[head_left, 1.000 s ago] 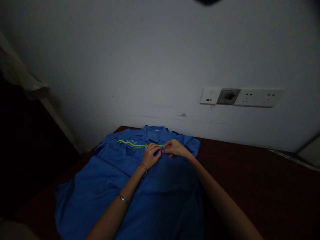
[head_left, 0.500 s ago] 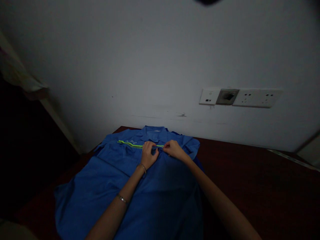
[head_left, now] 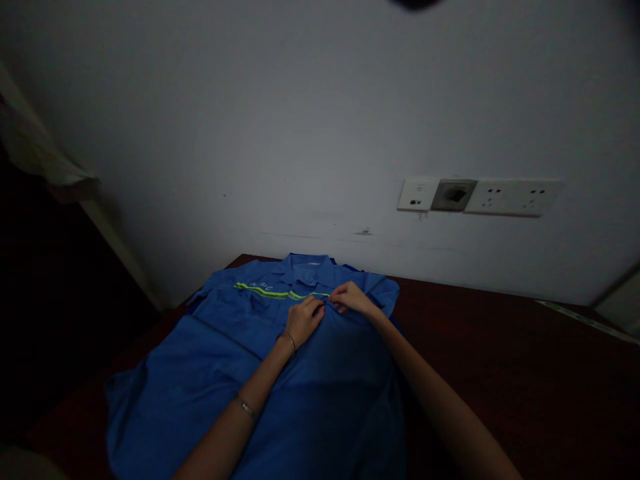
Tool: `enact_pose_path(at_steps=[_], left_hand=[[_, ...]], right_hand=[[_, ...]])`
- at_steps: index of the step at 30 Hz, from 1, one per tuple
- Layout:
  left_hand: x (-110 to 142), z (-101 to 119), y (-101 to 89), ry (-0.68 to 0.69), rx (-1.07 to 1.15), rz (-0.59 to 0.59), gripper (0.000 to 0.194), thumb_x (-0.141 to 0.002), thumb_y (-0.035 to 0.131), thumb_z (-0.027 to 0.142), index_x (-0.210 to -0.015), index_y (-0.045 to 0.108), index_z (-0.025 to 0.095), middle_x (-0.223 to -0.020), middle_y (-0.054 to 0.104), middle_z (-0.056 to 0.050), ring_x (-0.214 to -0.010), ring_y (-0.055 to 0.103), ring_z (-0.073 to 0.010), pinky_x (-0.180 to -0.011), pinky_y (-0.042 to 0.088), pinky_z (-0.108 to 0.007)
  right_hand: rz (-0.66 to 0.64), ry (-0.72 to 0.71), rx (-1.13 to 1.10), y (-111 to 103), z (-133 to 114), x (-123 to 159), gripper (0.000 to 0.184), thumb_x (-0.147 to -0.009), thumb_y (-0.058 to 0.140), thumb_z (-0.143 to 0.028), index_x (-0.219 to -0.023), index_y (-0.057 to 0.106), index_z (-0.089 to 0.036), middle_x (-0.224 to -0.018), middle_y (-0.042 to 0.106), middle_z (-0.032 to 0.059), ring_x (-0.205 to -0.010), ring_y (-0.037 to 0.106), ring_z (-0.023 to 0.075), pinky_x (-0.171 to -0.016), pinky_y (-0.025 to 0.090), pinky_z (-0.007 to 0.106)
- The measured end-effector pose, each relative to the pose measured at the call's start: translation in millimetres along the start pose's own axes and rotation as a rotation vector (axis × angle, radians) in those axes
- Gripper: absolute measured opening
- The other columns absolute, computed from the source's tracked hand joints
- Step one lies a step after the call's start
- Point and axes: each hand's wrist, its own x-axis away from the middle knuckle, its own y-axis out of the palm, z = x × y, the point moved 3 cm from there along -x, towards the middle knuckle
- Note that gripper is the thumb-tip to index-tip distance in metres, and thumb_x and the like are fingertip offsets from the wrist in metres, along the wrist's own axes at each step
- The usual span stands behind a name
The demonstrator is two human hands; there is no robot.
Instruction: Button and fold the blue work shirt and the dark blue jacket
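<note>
A blue work shirt (head_left: pixel 210 373) lies spread out, its collar (head_left: pixel 310 270) towards the wall. A yellow-green stripe (head_left: pixel 263 291) crosses its chest under pale lettering. My left hand (head_left: pixel 304 320), with bangles on the wrist and forearm, pinches the front of the shirt just below the stripe. Beside it, almost touching, my right hand (head_left: pixel 347 298) has thumb and fingertips closed on the shirt front at the stripe's right part. Any button between the fingertips is too small and dark to make out.
The shirt rests on a dark red-brown table (head_left: pixel 480 360) pushed against a pale wall (head_left: pixel 300 133). A row of wall sockets (head_left: pixel 480 197) is at the right. Darker blue cloth shows under the shirt's edges. Patterned fabric (head_left: pixel 45 157) hangs at the far left.
My left hand has moved slightly down and right, closer to my right hand, uncovering more of the stripe. My right hand has barely shifted. The shirt lies as before.
</note>
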Motion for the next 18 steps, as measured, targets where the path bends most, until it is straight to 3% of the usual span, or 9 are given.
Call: enact_pose_path(at_steps=[18], left_hand=[[-2.3, 2.8, 6.8, -0.086, 0.274, 0.123, 0.013, -0.077, 0.05, 0.013, -0.079, 0.062, 0.016, -0.073, 0.057, -0.001, -0.067, 0.051, -0.011, -0.063, 0.039, -0.021]], right_hand=[[-0.018, -0.041, -0.07, 2.9, 7.1, -5.3, 0.009, -0.067, 0.058, -0.013, -0.058, 0.06, -0.011, -0.043, 0.052, -0.0033, -0.038, 0.047, 0.0056, -0.038, 0.041, 0.015]])
